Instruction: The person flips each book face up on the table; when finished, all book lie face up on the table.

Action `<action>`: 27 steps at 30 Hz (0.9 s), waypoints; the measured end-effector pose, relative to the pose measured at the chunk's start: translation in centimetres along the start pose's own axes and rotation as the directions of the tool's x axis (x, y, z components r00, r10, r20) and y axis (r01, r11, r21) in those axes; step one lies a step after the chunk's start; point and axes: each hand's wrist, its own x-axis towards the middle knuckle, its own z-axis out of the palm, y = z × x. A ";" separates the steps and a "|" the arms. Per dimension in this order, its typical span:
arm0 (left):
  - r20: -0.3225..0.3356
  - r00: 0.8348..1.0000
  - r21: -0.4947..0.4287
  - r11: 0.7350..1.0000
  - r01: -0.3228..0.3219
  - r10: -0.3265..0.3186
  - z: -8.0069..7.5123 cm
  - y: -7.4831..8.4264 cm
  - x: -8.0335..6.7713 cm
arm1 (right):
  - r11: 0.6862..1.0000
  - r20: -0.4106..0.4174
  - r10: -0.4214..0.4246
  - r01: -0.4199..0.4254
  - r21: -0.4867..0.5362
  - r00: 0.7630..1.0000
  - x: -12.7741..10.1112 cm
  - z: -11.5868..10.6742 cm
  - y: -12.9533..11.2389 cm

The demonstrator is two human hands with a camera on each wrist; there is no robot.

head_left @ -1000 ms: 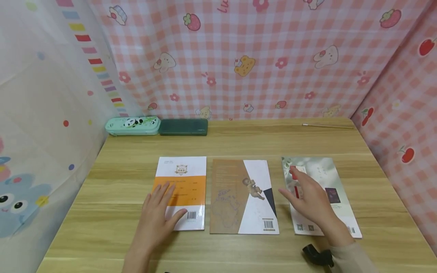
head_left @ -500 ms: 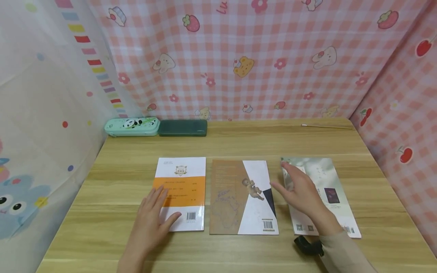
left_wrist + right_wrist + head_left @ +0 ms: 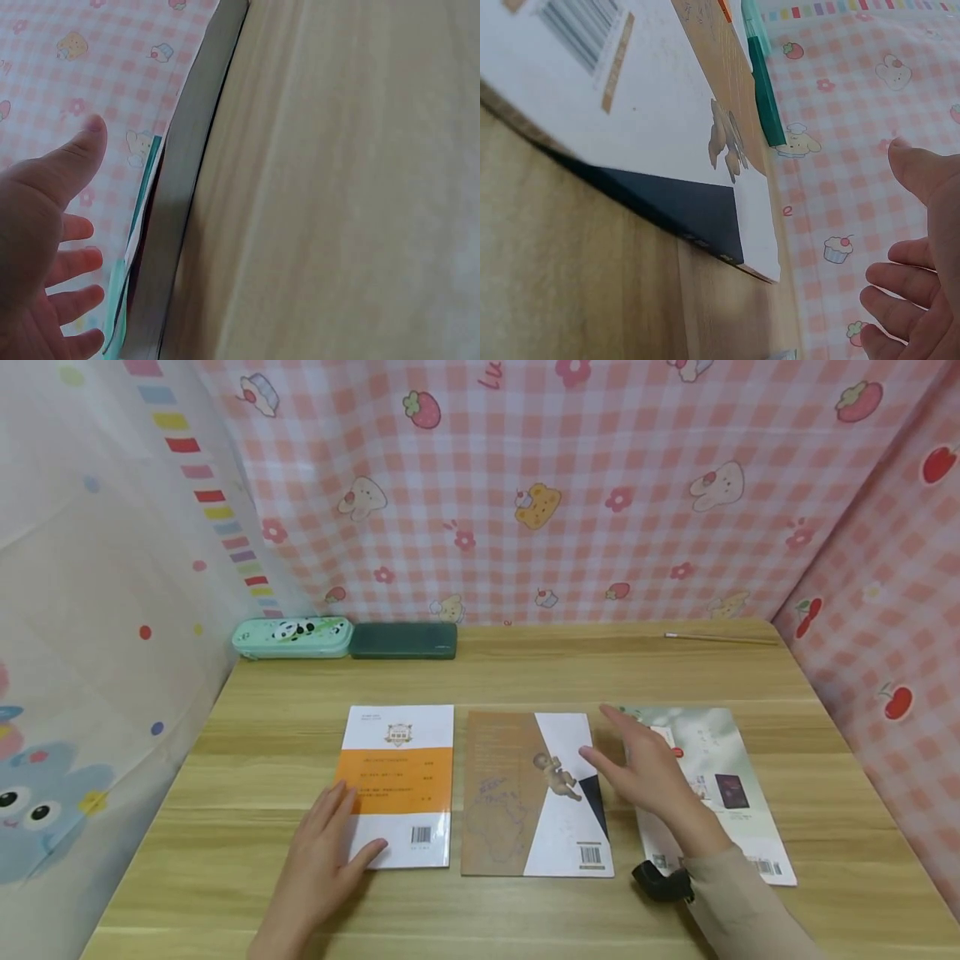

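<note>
Three books lie side by side on the wooden table, back covers up. My left hand (image 3: 318, 847), fingers straight and thumb spread, overlaps the lower left of the white and orange book (image 3: 405, 727). The left wrist view shows that hand beside the page edge of a book (image 3: 187, 127), gripping nothing. Between the brown and white book (image 3: 502, 827) and the pale green book (image 3: 705, 743) is my right hand (image 3: 648, 772), its fingers extended and its thumb over the middle book's right edge. In the right wrist view this hand holds nothing, with the brown and white book (image 3: 645, 127) beside it.
At the back left stand a mint panda pencil case (image 3: 292, 647) and a dark green case (image 3: 405, 642). A thin pencil-like stick (image 3: 720, 637) lies at the back right. Patterned cloth (image 3: 525, 460) hangs behind the table (image 3: 525, 677) and at its sides. A black curved object (image 3: 663, 883) is by the right sleeve.
My right hand has shifted left from over the pale green book toward the middle book. My left hand has slid slightly left and down. The books have not moved.
</note>
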 end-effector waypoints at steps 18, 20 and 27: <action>0.017 0.998 -0.047 0.997 0.065 -0.064 0.0 -0.8 -1.7 | 0.998 -0.034 -0.059 0.059 0.004 0.998 2.1 2.0 0.0; 0.030 0.996 -0.052 0.995 0.084 -0.083 0.0 -0.9 -1.8 | 0.997 -0.036 -0.072 0.072 0.002 0.997 2.4 2.1 -0.1; 0.110 0.980 -0.049 0.984 0.173 -0.167 -0.3 -1.0 -2.0 | 0.997 -0.016 -0.070 0.071 0.040 0.997 3.3 2.4 -0.7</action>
